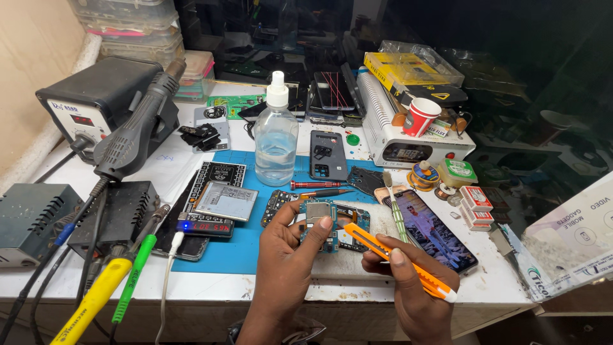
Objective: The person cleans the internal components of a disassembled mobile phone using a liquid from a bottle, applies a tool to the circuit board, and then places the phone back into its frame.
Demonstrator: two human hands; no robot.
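Both hands work at the near edge of the desk (357,291). My left hand (288,255) pinches a small circuit board (318,223), thumb pressed on its face and fingers curled beneath, holding it tilted just above the blue mat (236,252). My right hand (408,281) is closed around an orange cutter (396,259), gripped like a pen, its tip pointing at the right edge of the board and touching or nearly touching it; whether a blade is out I cannot tell

As for progress, the phone looks well taken apart already: a dark back cover (328,155) lies on the mat beyond the board, a second dark part (365,179) sits beside it, and a screwdriver (314,184) rests between them and the hands. A silver battery-like slab (227,201) lies to the left on a black pad. So opening up seems done, and the work now appears to be prying or scraping at the bare board itself. Nothing looks put back together, so any reassembly is left

Further off, a spray bottle (276,137) stands upright behind the mat, a hot-air station (96,102) with its handle sits at the left, and a lit phone (434,233) lies just right of the cutter, with a toothbrush (396,207) beside it
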